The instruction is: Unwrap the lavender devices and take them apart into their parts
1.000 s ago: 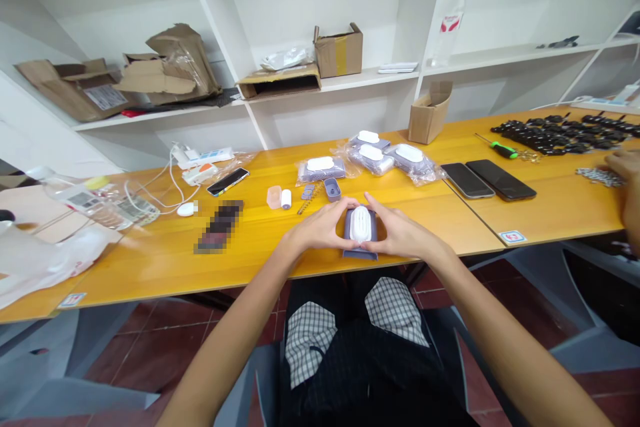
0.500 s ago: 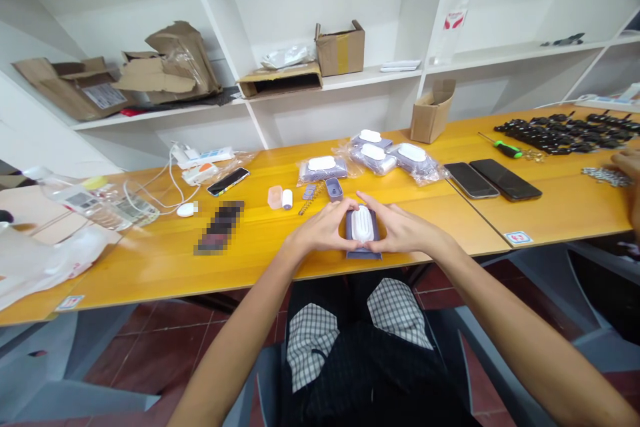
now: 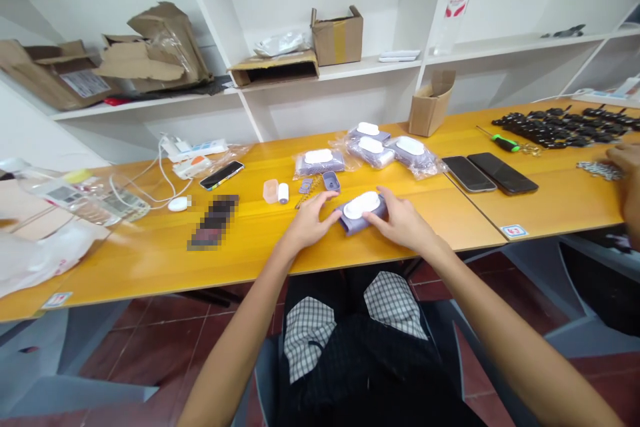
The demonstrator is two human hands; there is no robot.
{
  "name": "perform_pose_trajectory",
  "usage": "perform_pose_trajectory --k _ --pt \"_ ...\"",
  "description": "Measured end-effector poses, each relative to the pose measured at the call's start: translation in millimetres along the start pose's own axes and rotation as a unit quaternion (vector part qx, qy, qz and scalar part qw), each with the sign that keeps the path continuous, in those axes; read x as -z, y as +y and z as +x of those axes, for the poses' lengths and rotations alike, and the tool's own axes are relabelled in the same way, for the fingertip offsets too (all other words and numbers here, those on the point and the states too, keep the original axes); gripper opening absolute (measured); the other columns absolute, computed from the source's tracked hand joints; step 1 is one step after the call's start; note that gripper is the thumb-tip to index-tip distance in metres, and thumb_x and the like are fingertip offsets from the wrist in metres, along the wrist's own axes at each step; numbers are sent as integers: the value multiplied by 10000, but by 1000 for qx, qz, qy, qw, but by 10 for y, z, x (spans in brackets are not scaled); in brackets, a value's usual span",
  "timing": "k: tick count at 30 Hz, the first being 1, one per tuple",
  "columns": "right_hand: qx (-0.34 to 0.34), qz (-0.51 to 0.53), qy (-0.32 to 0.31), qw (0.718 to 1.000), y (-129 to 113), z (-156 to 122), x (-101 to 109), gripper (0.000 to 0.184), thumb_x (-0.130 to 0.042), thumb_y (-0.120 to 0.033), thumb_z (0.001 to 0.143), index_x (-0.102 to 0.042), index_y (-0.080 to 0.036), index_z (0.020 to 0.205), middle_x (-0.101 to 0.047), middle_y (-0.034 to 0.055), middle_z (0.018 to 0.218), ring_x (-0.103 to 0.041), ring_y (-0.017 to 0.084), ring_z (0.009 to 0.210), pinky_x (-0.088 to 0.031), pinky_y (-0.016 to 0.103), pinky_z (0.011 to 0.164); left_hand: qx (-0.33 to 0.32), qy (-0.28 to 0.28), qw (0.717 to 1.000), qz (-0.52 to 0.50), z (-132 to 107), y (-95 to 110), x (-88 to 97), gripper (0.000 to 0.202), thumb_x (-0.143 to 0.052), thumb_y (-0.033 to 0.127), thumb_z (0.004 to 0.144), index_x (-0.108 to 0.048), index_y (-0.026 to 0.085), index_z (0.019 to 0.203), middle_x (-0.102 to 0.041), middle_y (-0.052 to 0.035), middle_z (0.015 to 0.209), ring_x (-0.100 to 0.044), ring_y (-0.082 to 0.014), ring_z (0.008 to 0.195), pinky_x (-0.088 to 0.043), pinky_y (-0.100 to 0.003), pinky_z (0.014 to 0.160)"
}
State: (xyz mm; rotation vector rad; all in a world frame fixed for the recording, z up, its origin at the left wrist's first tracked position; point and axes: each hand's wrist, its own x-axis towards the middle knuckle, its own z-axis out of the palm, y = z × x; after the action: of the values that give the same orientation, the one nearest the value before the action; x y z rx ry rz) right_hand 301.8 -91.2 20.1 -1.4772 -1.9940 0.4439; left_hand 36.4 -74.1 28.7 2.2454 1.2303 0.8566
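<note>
A purple-grey block with a white oval top (image 3: 362,205) lies on the table in front of me, turned slantwise. My right hand (image 3: 403,219) is around its right end, thumb on the near side and fingers behind. At the left end is my left hand (image 3: 313,220), its thumb and forefinger apart; whether it touches the block is hard to tell. Just beyond are a small purple-grey cup (image 3: 331,181), a spring (image 3: 311,191), small purple-grey pieces (image 3: 307,185), a white cylinder (image 3: 283,193) and a pinkish translucent cap (image 3: 271,191).
Similar blocks in clear bags (image 3: 320,160) lie at the back. Two dark phones (image 3: 503,172), a green-handled screwdriver (image 3: 506,143) and black parts (image 3: 560,127) are to the right, near another person's hand (image 3: 627,160). Another phone (image 3: 222,175) and plastic bottles (image 3: 85,197) are leftward.
The block has turned from lengthwise to slantwise. My hands, earlier closed around both its sides, have moved apart, the left one loosening.
</note>
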Motion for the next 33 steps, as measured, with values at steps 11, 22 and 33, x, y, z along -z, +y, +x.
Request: perform_pose_trajectory --k 11,22,33 --pt "59 261 -275 924 -284 -262 262 793 -583 -504 1026 -301 -224 1712 -811 35 865 -759 222 665 -634 385 652 26 -44 999 12 -161 32 -110 746 -696 615 948 -490 273 1579 -495 -145 1646 -448 -382 1539 -332 -601 1290" --pt "70 249 -36 965 138 169 -171 542 -490 -609 1057 -716 -229 1370 -741 133 1375 -688 312 1278 -538 523 1118 27 26 999 18 -75 -83 -209 461 -523 293 1035 -617 260 1484 -585 -120 1401 -561 -302 1384 -397 -538 1262" --pt "83 197 2 977 51 336 -468 644 -326 -648 1088 -755 -236 1335 -721 129 1370 -638 293 1325 -442 489 1209 45 -48 997 -30 -210 111 -358 1210 -848 695 774 -211 271 1711 -205 -158 1795 -157 -407 1674 -193 -614 1361"
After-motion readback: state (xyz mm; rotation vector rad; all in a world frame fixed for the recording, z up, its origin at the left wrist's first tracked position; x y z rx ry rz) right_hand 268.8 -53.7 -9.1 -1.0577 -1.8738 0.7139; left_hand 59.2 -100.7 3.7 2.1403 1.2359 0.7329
